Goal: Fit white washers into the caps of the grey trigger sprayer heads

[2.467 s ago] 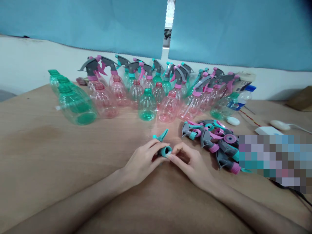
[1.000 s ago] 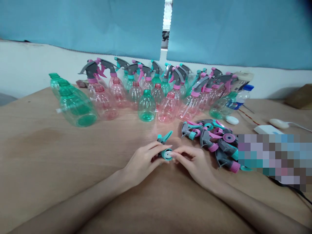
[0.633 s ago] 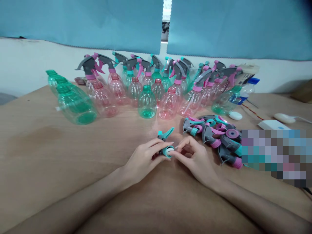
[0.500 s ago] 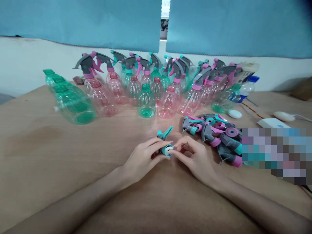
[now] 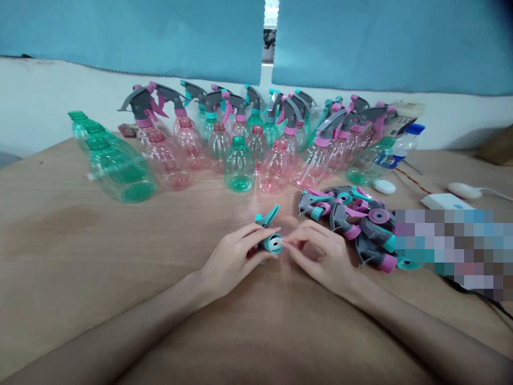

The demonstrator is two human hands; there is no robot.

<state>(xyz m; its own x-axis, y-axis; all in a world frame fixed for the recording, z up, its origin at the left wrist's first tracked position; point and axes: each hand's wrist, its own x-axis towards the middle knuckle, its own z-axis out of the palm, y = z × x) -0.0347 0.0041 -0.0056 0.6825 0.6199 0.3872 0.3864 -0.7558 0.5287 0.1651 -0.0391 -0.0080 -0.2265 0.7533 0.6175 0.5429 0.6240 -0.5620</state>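
Over a brown wooden table [image 5: 160, 235], left hand [image 5: 235, 258] is clamping a grey-and-teal plastic spray head [image 5: 269, 246], probably steadying it for right hand [image 5: 323, 258], whose grip I can't tell.

plain blue sheeting [image 5: 132, 37] with a bright gap [image 5: 270, 32] hangs above a white wall [image 5: 44, 96]. at right on the brown wooden tabletop [image 5: 60, 278] — a clear plastic bottle with a blue cap [image 5: 405, 145], a small white oval object [image 5: 385, 186], a twisted red-and-yellow wire [image 5: 412, 181] reaching a flat white box [image 5: 445, 201], a rounded white device with a cable [image 5: 464, 190]. far right — a brown box [image 5: 499, 148].
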